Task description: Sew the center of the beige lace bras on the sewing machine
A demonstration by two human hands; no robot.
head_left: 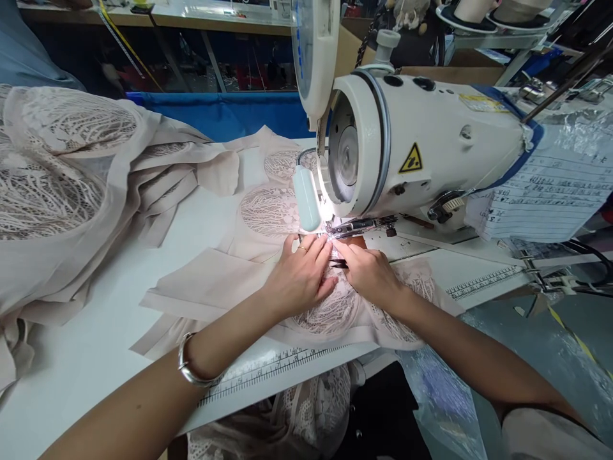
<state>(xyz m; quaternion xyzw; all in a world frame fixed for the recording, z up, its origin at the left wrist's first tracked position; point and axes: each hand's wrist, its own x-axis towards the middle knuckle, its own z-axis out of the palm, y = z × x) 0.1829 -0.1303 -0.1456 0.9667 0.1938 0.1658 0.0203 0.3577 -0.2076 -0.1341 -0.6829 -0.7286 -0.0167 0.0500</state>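
Observation:
My left hand (299, 275) lies on beige lace fabric (330, 313) just in front of the sewing machine's needle area, its fingers stretched out flat and pressing the cloth. Close beside it, my right hand (371, 271) has its index finger on the fabric near the presser foot (330, 229). Dark pointed blades of thread snips (338, 263) stick out from under the right hand's curled fingers; their handle is hidden. The sewing machine (421, 140) stands over the work. A pale green lamp (306, 198) hangs next to the needle and lights the spot.
A heap of lace and beige pieces (62, 172) covers the table's left side. A ruler strip (278, 367) runs along the front edge. Handwritten paper (541, 185) hangs at the machine's right. More lace cloth (316, 409) lies below the edge. Thread cones (520, 9) stand behind.

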